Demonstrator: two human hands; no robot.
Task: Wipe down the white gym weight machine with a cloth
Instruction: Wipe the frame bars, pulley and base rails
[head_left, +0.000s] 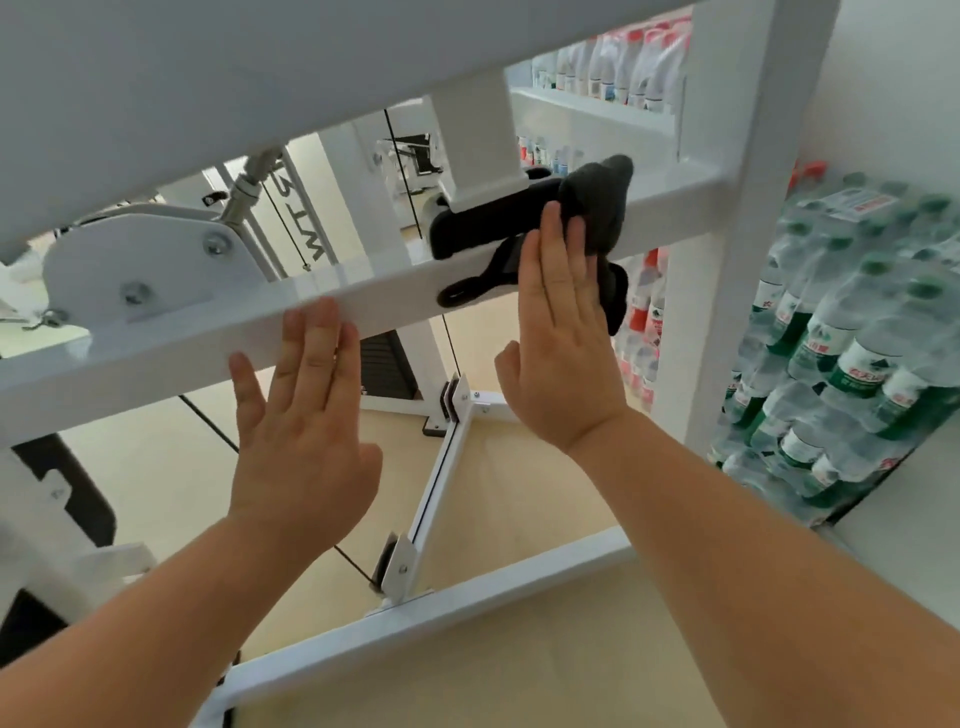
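The white weight machine's horizontal crossbar (182, 353) runs from lower left to upper right in front of me. A dark grey cloth (602, 208) is bunched on top of the bar near its right end, with part of it hanging down behind the bar. My right hand (561, 353) lies flat with its fingers pressing the cloth against the bar's front face. My left hand (301, 441) is spread open, its fingertips resting on the bar's front face further left, and it holds nothing.
A black strap handle (467, 228) lies on the bar beside the cloth. The white upright post (737, 208) stands right of it. Packs of water bottles (857, 338) are stacked at the right, with shelved bottles (623, 62) behind. A pulley plate (145, 265) and the floor frame (467, 587) are also in view.
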